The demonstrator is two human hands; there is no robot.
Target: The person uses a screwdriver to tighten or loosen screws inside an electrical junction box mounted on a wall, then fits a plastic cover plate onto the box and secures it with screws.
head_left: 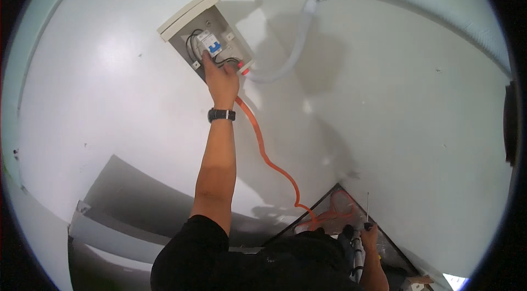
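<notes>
1. Head view: the person's left hand [222,79] reaches up to a small open box [220,22] on a white wall [121,71]. A watch [221,115] with a dark strap circles that wrist.
2. Inside the box sits a white circuit breaker [210,43] with a blue switch, tilted in the picture. Thin black wires [190,44] loop beside and below it. The beige lid [192,12] stands raised along the box's upper edge.
3. The left fingers are parted, one fingertip at the breaker's lower edge; I cannot tell whether they grip it or a wire.
4. A bright pinkish-red fitting [243,67] is at the box's lower right corner, where a pale ribbed hose [303,33] meets it and curves away up the right-hand wall.
5. An orange tube [259,134] runs from near the left wrist down to the floor corner.
6. Low on the right, the right hand [370,238] is closed round a dark-handled tool [368,226], its thin shaft pointing up, well apart from the box.
</notes>
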